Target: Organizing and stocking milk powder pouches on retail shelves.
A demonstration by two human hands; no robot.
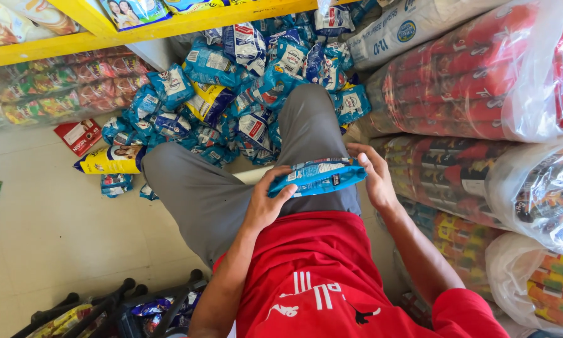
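Note:
I sit on the floor in a red shirt and grey trousers, with my knees raised. A flat stack of blue packets (319,176) rests across my lap. My left hand (267,201) grips its near left end, thumb on top. My right hand (373,176) holds its right end, fingers curled along the edge. In front of my knees lies a large heap of similar blue and white packets (231,87) on the tiled floor.
Big clear-wrapped bundles of red packages (456,81) stack up on my right. A yellow shelf edge (168,25) runs along the top. A yellow packet (109,159) and a red box (78,134) lie at left. A dark basket (125,307) holds packets near my left elbow.

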